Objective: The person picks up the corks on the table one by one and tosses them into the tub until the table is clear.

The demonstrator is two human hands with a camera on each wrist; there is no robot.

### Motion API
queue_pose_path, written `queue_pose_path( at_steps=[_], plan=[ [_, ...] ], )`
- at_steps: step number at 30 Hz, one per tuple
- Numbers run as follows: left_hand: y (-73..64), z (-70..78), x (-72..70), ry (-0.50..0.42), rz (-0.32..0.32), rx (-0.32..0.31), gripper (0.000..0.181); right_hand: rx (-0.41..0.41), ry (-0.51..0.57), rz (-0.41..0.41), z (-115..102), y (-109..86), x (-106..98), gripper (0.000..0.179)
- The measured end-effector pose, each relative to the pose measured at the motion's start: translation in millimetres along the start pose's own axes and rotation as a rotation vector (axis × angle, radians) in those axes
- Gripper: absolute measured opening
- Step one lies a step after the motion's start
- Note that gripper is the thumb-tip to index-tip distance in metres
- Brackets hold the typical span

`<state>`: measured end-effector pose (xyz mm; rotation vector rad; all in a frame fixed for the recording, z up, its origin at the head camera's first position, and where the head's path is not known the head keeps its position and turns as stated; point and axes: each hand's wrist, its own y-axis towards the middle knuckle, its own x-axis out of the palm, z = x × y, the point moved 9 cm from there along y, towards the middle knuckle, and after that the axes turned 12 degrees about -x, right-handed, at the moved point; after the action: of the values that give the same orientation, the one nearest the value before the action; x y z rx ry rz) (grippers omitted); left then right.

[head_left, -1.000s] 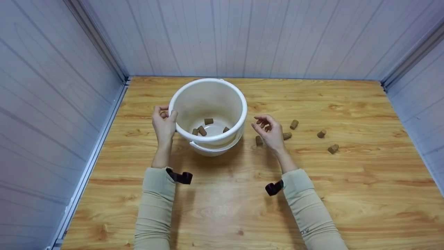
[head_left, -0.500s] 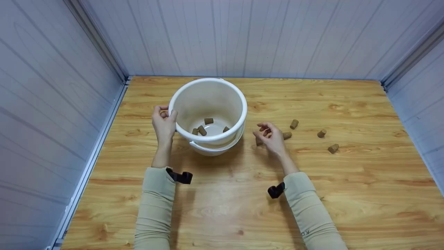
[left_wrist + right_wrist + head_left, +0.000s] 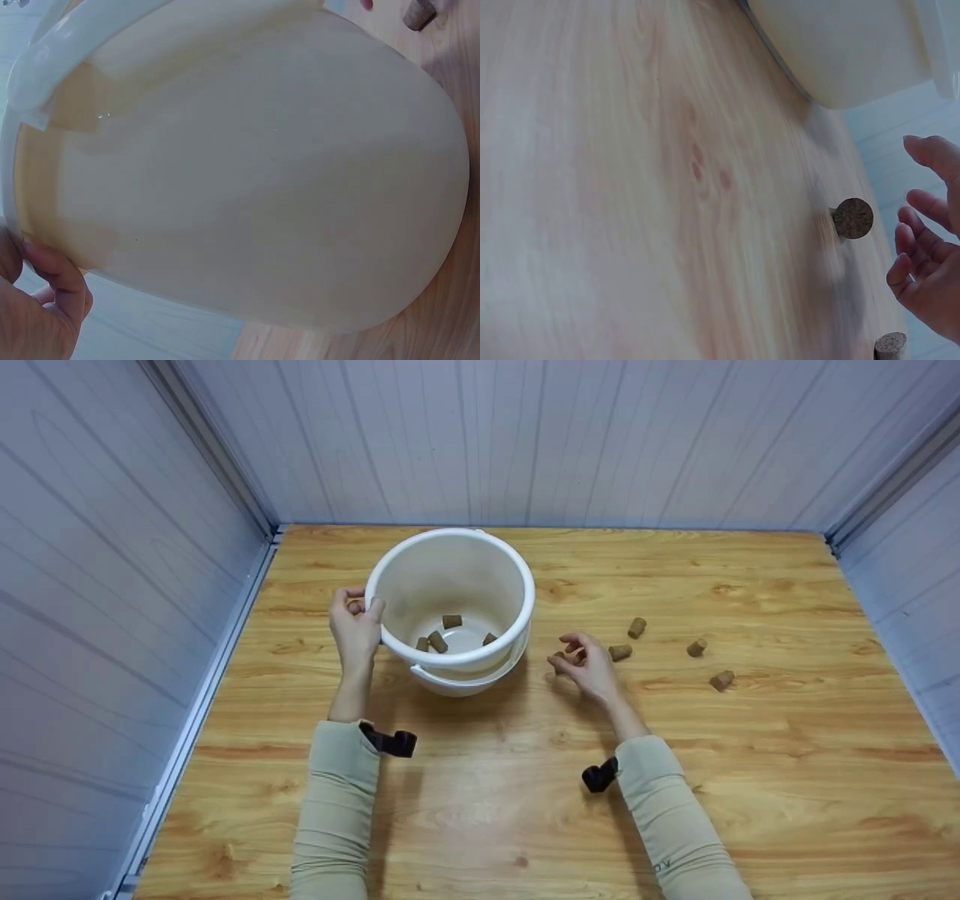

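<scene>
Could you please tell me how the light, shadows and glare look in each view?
Head: pale glare on the table, a soft shadow beside the left sleeve; left wrist: hazy, with faint shading across the bucket; right wrist: washed-out, with a soft-edged shadow near the upper cork.

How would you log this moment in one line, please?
left hand: grips white round plastic bucket; right hand: near brown cylindrical cork; visible in bucket: four similar corks

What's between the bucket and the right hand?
One cork, close to the right hand; between that cork and the bucket, bare table. The head view shows this.
</scene>
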<state>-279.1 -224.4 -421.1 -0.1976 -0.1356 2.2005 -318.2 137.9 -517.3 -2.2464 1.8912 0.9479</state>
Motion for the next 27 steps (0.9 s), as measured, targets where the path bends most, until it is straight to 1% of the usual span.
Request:
queue_pose_path(
  at_steps=[4,12,21,27],
  plan=[
    [0.3,-0.3,0.6,0.001,-0.005,-0.003,0.017,0.009,-0.034,-0.017,2.6,-1.6,0.9,0.037],
    [1.4,0.5,0.1,-0.018,0.001,0.023,0.015,0.014,-0.057,-0.031,8.6,-5.0,2.9,0.041],
    [1.1,-1.1,0.1,-0.009,0.002,0.001,0.016,0.089,-0.036,-0.081,18.2,-8.0,7.9,0.043],
    [1.1,-0.9,-0.3,-0.011,0.003,-0.005,0.016,0.109,-0.035,-0.096,21.5,-7.9,8.2,0.044]
  ],
)
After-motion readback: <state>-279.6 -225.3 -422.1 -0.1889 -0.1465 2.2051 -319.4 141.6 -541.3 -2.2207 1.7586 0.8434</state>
